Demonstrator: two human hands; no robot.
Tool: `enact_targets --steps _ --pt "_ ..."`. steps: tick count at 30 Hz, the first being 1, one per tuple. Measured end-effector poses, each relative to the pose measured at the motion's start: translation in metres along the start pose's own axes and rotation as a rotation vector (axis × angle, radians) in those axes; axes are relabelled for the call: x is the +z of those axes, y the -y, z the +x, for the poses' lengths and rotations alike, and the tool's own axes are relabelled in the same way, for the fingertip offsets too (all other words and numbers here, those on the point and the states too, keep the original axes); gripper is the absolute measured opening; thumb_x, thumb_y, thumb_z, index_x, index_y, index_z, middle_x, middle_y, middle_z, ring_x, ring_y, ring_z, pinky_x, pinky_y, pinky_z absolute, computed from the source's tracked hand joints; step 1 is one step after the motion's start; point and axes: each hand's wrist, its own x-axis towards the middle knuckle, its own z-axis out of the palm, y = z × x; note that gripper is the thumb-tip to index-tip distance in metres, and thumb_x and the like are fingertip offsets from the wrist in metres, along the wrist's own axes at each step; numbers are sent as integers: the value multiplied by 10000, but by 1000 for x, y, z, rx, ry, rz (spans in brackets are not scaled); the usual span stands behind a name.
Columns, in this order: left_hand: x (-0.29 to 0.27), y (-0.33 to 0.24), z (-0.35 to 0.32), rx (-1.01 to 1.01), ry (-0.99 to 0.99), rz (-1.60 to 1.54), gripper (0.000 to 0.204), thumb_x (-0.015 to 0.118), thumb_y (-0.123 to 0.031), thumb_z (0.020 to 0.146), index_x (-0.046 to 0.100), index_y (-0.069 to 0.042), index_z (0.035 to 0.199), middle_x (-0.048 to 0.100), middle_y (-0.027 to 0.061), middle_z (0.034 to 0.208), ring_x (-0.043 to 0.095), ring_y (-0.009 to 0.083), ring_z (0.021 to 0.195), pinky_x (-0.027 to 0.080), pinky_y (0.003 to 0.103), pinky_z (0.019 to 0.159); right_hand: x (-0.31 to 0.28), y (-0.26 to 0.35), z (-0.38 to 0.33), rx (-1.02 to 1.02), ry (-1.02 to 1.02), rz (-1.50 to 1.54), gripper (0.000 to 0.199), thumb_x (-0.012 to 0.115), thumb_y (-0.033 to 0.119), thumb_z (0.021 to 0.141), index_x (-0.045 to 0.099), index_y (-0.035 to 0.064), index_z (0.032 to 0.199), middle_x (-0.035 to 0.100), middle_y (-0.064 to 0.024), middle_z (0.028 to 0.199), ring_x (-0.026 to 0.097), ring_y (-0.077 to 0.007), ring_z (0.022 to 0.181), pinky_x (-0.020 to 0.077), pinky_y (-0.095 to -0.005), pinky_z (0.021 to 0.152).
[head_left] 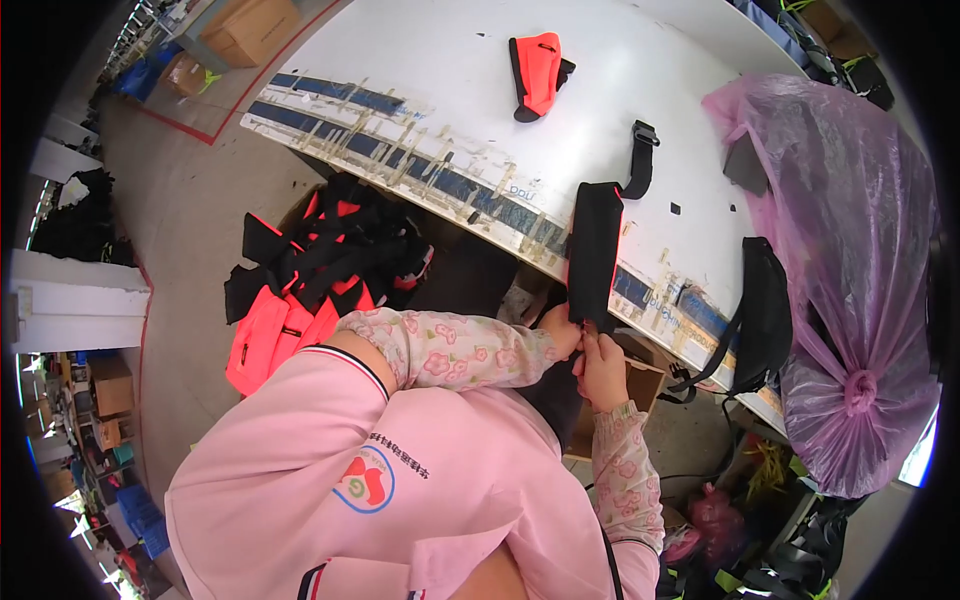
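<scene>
Tape-scarred white counter (440, 60) is carrying a long, soft-looking, coral-edged black fabric piece (596, 235), its near end overhanging, where left hand (562, 332) and right hand (603, 372) are pinching it with closed fingers. Step is looking like fingertip work on that end, exact detail too small to tell; next move is probably calling for a steady pinch.

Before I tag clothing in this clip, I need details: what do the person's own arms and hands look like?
Left hand and right hand: no gloves. Above them: pale, pink-flowered oversleeves and a pink shirt with striped sleeve hems.
</scene>
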Motion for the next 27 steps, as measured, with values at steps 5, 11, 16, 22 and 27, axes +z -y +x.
enact_targets --steps 5,11,16,22,27 --pt "-2 3 4 -18 19 -4 139 432 -119 872 547 -42 873 520 30 595 485 115 456 349 262 339 -13 5 -2 181 187 390 242 421 244 961 503 45 852 441 -9 499 307 -87 318 225 -230 292" --pt "-7 7 -2 96 -70 -100 182 389 -72 885 565 -41 916 606 63 712 541 119 513 392 224 363 -11 16 -50 82 192 232 246 397 236 971 493 28 882 443 -13 498 353 -79 310 284 -222 292" --pt "-9 -18 -7 127 -13 -171 197 412 -142 909 573 -55 982 631 69 846 588 114 639 400 208 374 -4 -13 -89 213 113 527 235 392 224 972 486 27 886 440 -16 506 333 -85 314 279 -231 297" --pt "-10 -3 3 150 5 -135 184 416 -142 902 560 -51 970 605 63 789 565 123 564 401 210 385 4 3 -79 262 140 706 229 387 236 976 477 39 901 410 -3 516 295 -82 325 262 -234 302" --pt "-15 4 7 149 44 -59 177 404 -114 894 551 -36 957 568 61 726 514 136 453 381 217 369 12 12 -48 199 124 687 228 392 249 975 476 48 906 400 6 522 289 -74 327 252 -231 302"
